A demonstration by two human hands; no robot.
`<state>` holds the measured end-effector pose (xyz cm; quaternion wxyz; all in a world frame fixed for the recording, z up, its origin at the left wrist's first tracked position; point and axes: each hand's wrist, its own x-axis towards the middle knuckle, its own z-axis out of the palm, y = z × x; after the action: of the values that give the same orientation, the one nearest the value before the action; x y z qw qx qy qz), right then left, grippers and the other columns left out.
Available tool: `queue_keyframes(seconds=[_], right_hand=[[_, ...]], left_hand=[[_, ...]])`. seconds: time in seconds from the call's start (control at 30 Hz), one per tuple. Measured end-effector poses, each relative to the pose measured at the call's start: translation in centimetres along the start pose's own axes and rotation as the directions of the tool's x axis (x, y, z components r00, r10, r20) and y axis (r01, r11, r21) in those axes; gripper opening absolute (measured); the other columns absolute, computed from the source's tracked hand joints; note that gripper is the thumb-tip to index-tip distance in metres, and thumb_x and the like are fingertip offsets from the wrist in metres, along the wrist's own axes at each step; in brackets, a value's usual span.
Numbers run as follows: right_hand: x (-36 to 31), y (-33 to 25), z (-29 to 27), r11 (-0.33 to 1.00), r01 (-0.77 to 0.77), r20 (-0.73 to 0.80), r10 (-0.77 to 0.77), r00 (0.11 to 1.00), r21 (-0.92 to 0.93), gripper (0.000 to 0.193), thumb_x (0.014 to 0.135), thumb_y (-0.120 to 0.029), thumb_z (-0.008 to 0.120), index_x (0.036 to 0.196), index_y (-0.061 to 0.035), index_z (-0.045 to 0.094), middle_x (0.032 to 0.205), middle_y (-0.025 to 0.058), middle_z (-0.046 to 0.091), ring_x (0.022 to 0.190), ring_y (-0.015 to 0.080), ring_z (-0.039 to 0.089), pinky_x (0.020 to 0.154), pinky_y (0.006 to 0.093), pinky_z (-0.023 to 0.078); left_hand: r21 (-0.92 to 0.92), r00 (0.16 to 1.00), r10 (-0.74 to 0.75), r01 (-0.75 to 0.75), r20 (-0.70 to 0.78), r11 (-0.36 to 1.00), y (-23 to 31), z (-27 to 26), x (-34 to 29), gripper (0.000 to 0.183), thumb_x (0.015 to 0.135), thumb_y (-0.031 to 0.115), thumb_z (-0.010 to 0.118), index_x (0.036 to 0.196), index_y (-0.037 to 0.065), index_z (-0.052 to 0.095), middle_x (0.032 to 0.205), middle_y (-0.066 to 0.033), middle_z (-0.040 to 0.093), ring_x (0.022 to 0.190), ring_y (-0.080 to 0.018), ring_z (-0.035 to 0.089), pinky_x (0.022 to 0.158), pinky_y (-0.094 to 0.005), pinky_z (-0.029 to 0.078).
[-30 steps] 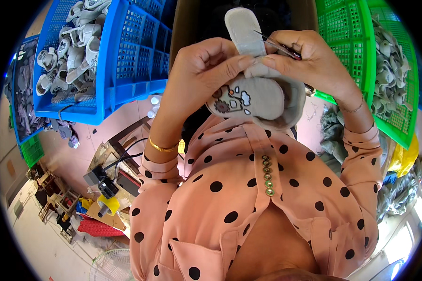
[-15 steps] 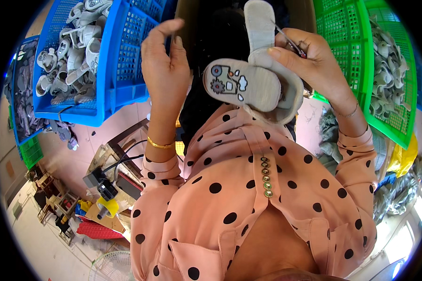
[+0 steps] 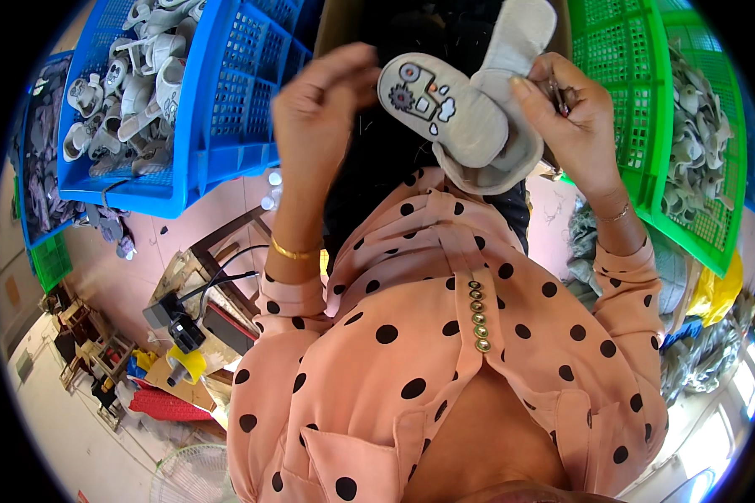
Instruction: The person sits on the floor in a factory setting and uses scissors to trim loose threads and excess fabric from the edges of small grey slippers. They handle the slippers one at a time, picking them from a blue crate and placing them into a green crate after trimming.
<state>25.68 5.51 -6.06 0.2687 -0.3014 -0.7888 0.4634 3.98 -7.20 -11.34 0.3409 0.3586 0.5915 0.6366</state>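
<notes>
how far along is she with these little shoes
Looks done: the green crate at her right holds a heap of grey shoes. In hand: the right hand holds one grey shoe with a cartoon patch, plus a thin tool I cannot make out; the left hand is raised beside it, off the shoe. Left, probably: the blue crate holds many pale shoes.

Left hand point(image 3: 323, 113) raised, right hand point(image 3: 566, 113) clasping.

Blue crate point(image 3: 226, 126) of grey shoes point(image 3: 130, 75), green crate point(image 3: 637, 92), yellow tape roll point(image 3: 184, 365).
</notes>
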Motion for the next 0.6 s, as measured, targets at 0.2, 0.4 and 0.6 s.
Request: queue_keyframes(seconds=[0.2, 0.4, 0.6], right_hand=[[-0.3, 1.6, -0.4, 1.0, 0.002, -0.109, -0.001, 0.994, 0.01, 0.019, 0.086, -0.011, 0.07, 0.079, -0.0016, 0.055, 0.064, -0.0051, 0.04, 0.061, 0.0029, 0.032, 0.052, 0.0192, 0.03], [-0.1, 0.9, -0.1, 0.976, 0.079, -0.178, -0.116, 0.977, -0.202, 0.022, 0.079, -0.014, 0.074, 0.08, -0.0018, 0.055, 0.059, 0.0012, 0.046, 0.054, 0.0063, 0.038, 0.049, 0.0215, 0.036], [0.4, 1.4, -0.3, 0.986, 0.028, -0.261, -0.07, 0.963, -0.162, 0.021, 0.077, -0.012, 0.074, 0.08, -0.0028, 0.056, 0.059, 0.001, 0.049, 0.053, 0.0063, 0.04, 0.05, 0.0214, 0.038]], left_hand=[[0.21, 0.983, 0.176, -0.16, -0.057, 0.965, 0.0, -1.0, 1.3, 0.051, 0.086, 0.012, 0.069, 0.132, 0.0, 0.05, 0.127, -0.0173, 0.058, 0.112, -0.0274, 0.06, 0.092, -0.0311, 0.048], [0.192, 0.999, 0.043, -0.04, -0.013, 0.98, -0.3, 1.4, 3.0, 0.03, 0.091, 0.006, 0.061, 0.121, 0.002, 0.062, 0.098, -0.0125, 0.071, 0.093, -0.0171, 0.067, 0.082, -0.0285, 0.054], [0.105, 0.953, 0.282, -0.294, 0.112, 0.95, 1.3, 1.4, 4.3, 0.059, 0.088, 0.02, 0.068, 0.138, 0.001, 0.043, 0.138, -0.0174, 0.048, 0.127, -0.0242, 0.048, 0.102, -0.0363, 0.042]])
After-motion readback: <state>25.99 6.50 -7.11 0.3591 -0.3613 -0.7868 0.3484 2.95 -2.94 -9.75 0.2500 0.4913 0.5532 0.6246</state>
